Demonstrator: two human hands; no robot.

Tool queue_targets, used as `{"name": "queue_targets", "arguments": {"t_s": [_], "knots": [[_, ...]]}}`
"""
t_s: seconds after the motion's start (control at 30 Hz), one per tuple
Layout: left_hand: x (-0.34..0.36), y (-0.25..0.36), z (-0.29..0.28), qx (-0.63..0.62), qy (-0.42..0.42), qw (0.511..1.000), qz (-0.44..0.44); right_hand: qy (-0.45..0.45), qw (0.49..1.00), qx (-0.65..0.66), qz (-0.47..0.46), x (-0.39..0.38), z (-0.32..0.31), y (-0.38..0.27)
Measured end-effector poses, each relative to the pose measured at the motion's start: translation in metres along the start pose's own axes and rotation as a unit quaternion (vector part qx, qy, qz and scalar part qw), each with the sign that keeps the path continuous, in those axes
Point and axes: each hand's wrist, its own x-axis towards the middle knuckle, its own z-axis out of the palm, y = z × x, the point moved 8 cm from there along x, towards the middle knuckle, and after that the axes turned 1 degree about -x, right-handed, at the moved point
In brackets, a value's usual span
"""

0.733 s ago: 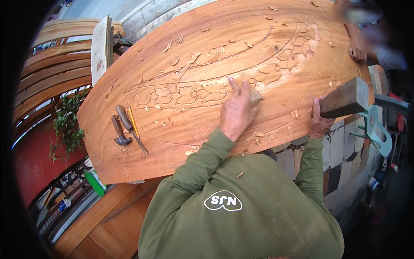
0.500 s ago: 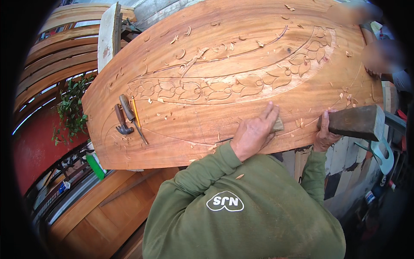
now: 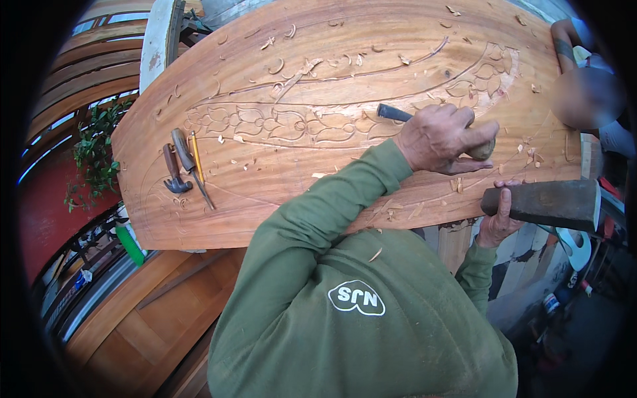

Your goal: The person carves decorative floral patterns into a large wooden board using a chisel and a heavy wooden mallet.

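Note:
A big reddish wooden panel (image 3: pixel 279 172) carved with leaf and flower outlines lies before me, strewn with wood chips. My left hand (image 3: pixel 441 139) rests on its right part, shut on a chisel (image 3: pixel 393 113) whose dark metal shaft pokes out to the left and whose rounded wooden end shows by my thumb. My right hand (image 3: pixel 497 222) is at the panel's near right edge, gripping a dark, blocky wooden mallet (image 3: pixel 544 202) that it holds level just off the panel.
Two wooden-handled chisels (image 3: pixel 176 162) and a yellow pencil (image 3: pixel 196 156) lie on the panel's left end. Another person's arm (image 3: pixel 564 46) reaches in at the top right. A potted plant (image 3: pixel 93 156) and stacked curved wooden boards (image 3: pixel 79 73) are on the left.
My left hand has moved right along the panel, and the chisel's dark shaft now shows beside it. The mallet stays in my right hand at the near right edge.

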Motion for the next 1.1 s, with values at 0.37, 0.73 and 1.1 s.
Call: {"name": "queue_targets", "arguments": {"t_s": [0.37,0.73,1.1], "knots": [[-0.013,-0.031,-0.008,0.014,0.105,0.993,-0.059,-0.024,0.999,-0.027,-0.012,-0.007,0.016,-0.044],[-0.020,-0.050,-0.047,-0.043,0.231,0.969,-0.075,-0.033,0.993,-0.058,-0.093,0.028,0.044,-0.099],[-0.031,-0.073,-0.065,-0.079,0.303,0.939,-0.141,-0.249,0.857,-0.381,-0.243,0.060,0.165,-0.122]]}}
